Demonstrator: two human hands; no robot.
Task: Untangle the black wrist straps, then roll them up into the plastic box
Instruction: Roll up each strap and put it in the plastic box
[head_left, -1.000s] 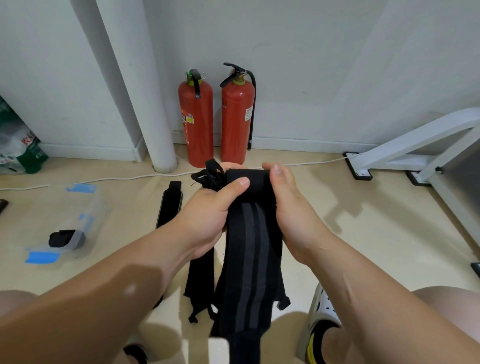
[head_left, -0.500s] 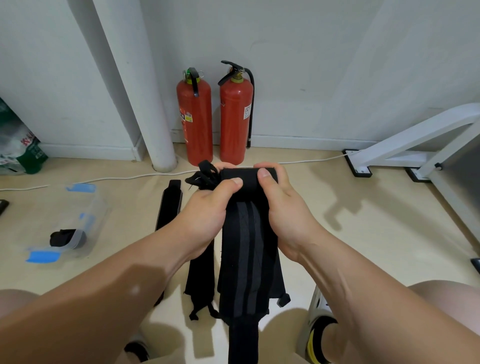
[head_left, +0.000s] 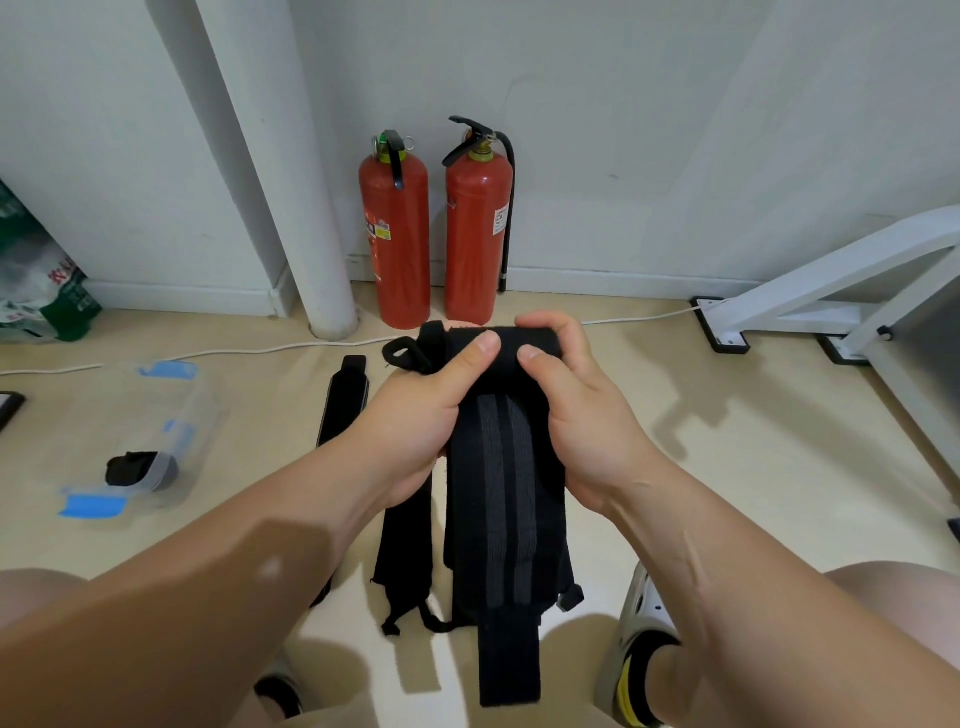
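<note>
Strap (head_left: 501, 493), black with grey stripes, is held above the floor (head_left: 727, 467): its rolled top is pinched by the left grip (head_left: 421, 410) and the right grip (head_left: 576, 410), both curled round it, and its tail hangs down. The plastic box (head_left: 192, 415) lies well to the left.

Grey-striped black strap (head_left: 501, 493) held up, top end rolled, tail hanging straight down; plain black strap (head_left: 343, 400) flat on floor to its left, third strap (head_left: 405, 551) behind it; clear plastic box (head_left: 182, 410) far left, rolled strap (head_left: 137, 470) inside.
</note>
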